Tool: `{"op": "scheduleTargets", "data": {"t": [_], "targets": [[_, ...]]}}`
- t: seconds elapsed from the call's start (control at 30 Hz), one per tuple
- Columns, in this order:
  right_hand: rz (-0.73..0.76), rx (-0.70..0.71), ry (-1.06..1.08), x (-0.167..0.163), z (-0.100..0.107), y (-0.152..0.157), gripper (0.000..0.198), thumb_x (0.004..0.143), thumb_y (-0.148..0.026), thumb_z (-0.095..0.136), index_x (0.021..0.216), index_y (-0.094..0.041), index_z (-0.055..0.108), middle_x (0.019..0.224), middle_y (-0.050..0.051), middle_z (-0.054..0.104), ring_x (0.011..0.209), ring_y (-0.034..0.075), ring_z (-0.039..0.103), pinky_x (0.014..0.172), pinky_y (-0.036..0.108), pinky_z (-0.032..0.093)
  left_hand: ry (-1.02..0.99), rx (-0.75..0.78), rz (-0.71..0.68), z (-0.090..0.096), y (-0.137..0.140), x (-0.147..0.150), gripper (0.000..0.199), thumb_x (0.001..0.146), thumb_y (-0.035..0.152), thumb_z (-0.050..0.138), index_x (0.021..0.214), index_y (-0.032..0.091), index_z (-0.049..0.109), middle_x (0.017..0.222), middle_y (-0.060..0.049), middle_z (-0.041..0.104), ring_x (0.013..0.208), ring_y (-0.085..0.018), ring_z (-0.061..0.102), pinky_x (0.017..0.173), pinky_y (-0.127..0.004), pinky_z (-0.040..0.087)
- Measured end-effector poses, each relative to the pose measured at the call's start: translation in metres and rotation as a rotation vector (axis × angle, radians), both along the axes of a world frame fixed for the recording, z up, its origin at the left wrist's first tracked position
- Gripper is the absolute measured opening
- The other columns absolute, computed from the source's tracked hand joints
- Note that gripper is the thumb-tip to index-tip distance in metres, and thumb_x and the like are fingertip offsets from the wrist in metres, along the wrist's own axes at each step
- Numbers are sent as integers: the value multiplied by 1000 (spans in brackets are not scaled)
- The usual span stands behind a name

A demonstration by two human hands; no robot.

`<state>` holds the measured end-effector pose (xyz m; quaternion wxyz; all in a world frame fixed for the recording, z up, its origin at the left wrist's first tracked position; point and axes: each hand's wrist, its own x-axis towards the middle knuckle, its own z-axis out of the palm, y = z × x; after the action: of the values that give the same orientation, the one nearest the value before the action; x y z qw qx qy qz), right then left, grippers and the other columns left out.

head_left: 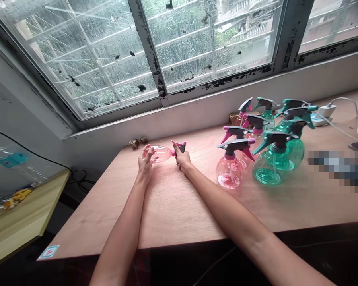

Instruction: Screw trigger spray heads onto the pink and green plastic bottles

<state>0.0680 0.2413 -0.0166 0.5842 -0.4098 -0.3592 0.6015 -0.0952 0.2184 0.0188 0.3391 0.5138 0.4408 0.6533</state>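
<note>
Overhead, a grimy, peeling window (185, 47) spans most of the far wall, and below it stretches the pale wooden worktop (179, 210). Off to the left sits a yellowish second worktop (20, 222), with a clear plastic bottle (19, 161) bearing a blue label near its back. On the right half of the main surface, upright spray bottles crowd close together: several green bottles (268, 167) with dark grey and green heads, and beside them pink bottles (229, 171) with grey and pink heads. Their walls are see-through, and thin tubes run down inside the front ones; whether they hold liquid I cannot tell.

Well apart from this cluster, toward the far left part of the wood, the pink spray bottle (164, 154) lies sideways between the two hands. Its body is rounded, clear and ribbed with highlights, its neck pointing right; I cannot tell whether it touches the surface. The left grip (145, 159) curls around its base end, and the right grip (183, 158) closes about its dark and pink sprayer head (181, 147) by the neck. Near the window wall are a white charger (328, 111), a sticker (49, 252) at the near left corner, and two small brown objects (133, 143) beyond the left hand.
</note>
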Motion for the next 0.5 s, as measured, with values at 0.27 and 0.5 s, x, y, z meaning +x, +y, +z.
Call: {"op": "scheduleTargets", "data": {"t": [0.27, 0.5], "targets": [[83, -251, 91, 5, 15, 20, 37, 102, -36, 68, 133, -18, 63, 133, 11, 66, 110, 26, 69, 91, 47, 61, 250, 225, 141, 11, -6, 22, 46, 88, 39, 78, 127, 19, 64, 130, -10, 66, 113, -26, 66, 94, -41, 56], [64, -80, 118, 8, 8, 41, 36, 102, -35, 68, 133, -18, 63, 133, 11, 66, 109, 26, 70, 90, 47, 61, 462, 365, 151, 15, -12, 31, 54, 82, 45, 82, 129, 26, 65, 140, -10, 58, 130, -30, 57, 102, -36, 51]]}}
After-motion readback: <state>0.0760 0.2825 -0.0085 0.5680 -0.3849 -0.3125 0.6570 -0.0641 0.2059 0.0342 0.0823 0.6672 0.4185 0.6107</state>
